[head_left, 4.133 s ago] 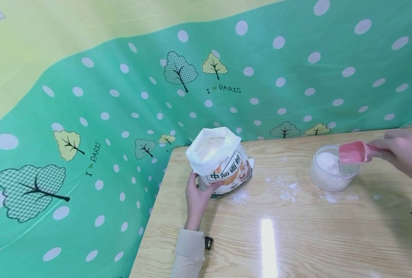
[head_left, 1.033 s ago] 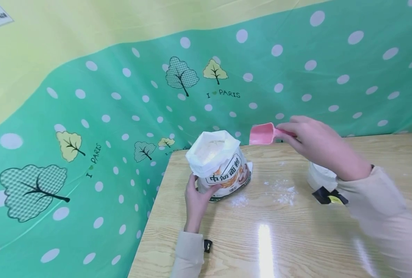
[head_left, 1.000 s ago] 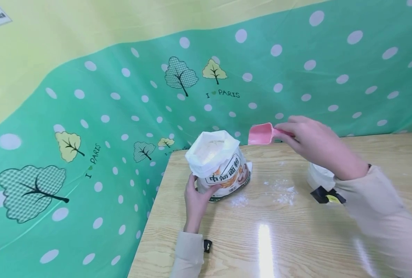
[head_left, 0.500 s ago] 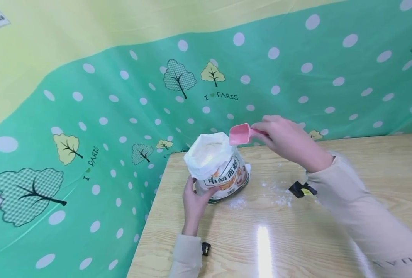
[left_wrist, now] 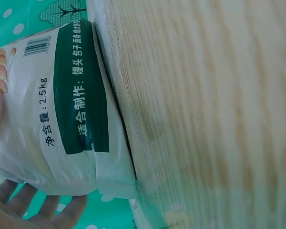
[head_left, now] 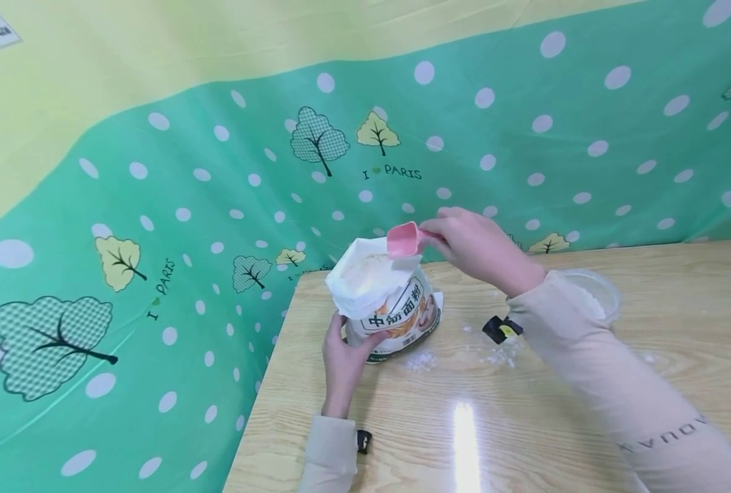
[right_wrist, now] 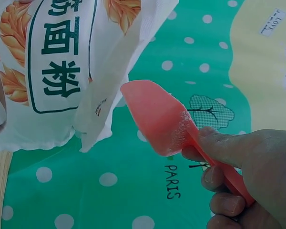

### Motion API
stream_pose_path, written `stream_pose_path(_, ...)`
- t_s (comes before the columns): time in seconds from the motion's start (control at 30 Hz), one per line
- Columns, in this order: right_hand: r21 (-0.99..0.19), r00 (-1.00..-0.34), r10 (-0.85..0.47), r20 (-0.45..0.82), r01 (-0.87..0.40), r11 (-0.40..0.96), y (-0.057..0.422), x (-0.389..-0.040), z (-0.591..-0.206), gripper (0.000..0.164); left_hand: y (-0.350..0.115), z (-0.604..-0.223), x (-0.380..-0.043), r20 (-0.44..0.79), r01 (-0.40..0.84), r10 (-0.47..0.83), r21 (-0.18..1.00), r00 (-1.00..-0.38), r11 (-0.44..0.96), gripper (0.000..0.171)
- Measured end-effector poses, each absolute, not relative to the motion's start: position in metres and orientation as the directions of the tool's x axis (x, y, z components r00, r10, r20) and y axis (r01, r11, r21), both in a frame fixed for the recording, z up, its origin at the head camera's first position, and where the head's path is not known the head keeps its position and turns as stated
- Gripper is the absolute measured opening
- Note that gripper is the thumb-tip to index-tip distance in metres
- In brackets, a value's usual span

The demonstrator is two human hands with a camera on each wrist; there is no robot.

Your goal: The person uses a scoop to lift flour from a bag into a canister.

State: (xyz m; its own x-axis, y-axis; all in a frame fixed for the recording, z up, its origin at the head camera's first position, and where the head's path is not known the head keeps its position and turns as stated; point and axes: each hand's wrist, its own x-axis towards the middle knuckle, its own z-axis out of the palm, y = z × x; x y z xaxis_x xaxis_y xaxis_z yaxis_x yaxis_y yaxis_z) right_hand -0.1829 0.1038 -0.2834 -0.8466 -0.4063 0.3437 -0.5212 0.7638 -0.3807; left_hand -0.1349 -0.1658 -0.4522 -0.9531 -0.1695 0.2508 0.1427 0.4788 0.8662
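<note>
A white flour bag [head_left: 396,315] with a folded-down top stands at the back left of the table, its mouth open and pale flour inside. My left hand [head_left: 347,352] grips its lower front side, thumb on one face; the left wrist view shows fingers [left_wrist: 45,210] spread round the bag's other side. My right hand [head_left: 476,246] holds a pink scoop [head_left: 404,239] by its handle, over the right rim of the bag's mouth. In the right wrist view, white powder clings to the scoop [right_wrist: 155,117]. Behind my right forearm, a clear tub [head_left: 608,294] containing flour is partly hidden.
Spilled flour [head_left: 420,361] marks the wooden table [head_left: 414,438] in front of the bag, with more beside my right sleeve. A green dotted cloth [head_left: 217,205] hangs behind and to the left, close to the bag.
My right hand has carried the scoop leftward from over the tub to the bag's rim. The left hand keeps its grip on the bag.
</note>
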Motion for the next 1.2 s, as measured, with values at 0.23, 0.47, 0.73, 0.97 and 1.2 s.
stream_pose_path(0.23,-0.371,-0.834,-0.445,0.327,-0.546,0.752,0.090,-0.186,-0.285,0.030,-0.167,-0.454,-0.132,0.243,0.134,-0.179,0.871,-0.953,0.472,0.081)
stream_pose_path(0.47,-0.344,-0.816,-0.481,0.320,-0.573,0.744,0.074,-0.189,-0.281,0.027,-0.170,-0.455,-0.131,0.252,0.136,-0.188,0.869,-0.949,0.475,0.082)
stream_pose_path(0.73,-0.291,-0.796,-0.518,0.314,-0.600,0.745,0.064,-0.197,-0.278,0.021,-0.170,-0.453,-0.132,0.241,0.131,-0.181,0.872,-0.953,0.471,0.081)
stream_pose_path(0.97,-0.320,-0.800,-0.533,0.274,-0.599,0.734,0.054,-0.203,-0.282,0.017,-0.168,-0.453,-0.133,0.253,0.141,-0.181,0.868,-0.950,0.476,0.080)
stream_pose_path(1.2,-0.229,-0.781,-0.554,0.289,-0.618,0.752,0.043,-0.209,-0.294,0.019,-0.166,-0.452,-0.134,0.257,0.140,-0.185,0.863,-0.948,0.485,0.081)
